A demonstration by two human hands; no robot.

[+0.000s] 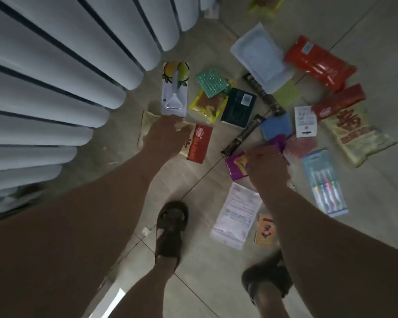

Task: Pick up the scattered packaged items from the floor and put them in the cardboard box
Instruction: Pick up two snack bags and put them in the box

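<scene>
Several packaged items lie scattered on the tiled floor. My right hand (pixel 267 167) is closed around a purple packet (pixel 236 165), which sticks out on both sides of the hand. My left hand (pixel 167 136) reaches down onto the edge of a red packet (pixel 199 143), next to a pale packet (pixel 147 123) and just below a peeler card (pixel 175 90). Its fingers are hidden under the hand. Nearby lie a toothbrush pack (pixel 326 184), a dark green packet (pixel 238 107), a white sachet (pixel 236 214) and a big red bag (pixel 319 63). No cardboard box is in view.
A white ribbed radiator (pixel 55 72) fills the left side, close to my left arm. My feet in dark sandals stand on the tiles, one foot (pixel 171 228) in the middle and the other foot (pixel 267 276) to the right. A white tray (pixel 260 56) lies at the back.
</scene>
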